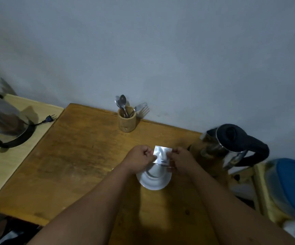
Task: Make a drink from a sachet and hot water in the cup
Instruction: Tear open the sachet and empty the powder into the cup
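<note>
Between both hands (162, 159), silver sachet (161, 153)

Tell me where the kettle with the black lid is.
In the head view the kettle stands at the table's right edge near the wall, just right of the right hand and the sachet.

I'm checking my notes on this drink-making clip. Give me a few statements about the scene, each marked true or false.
1. Both hands, left hand and right hand, hold the sachet. True.
2. The sachet is held above the cup. True.
3. The steel kettle stands left of the cup. False: it stands to the right.
4. The wooden holder contains only knives. False: spoons and a fork.
</note>
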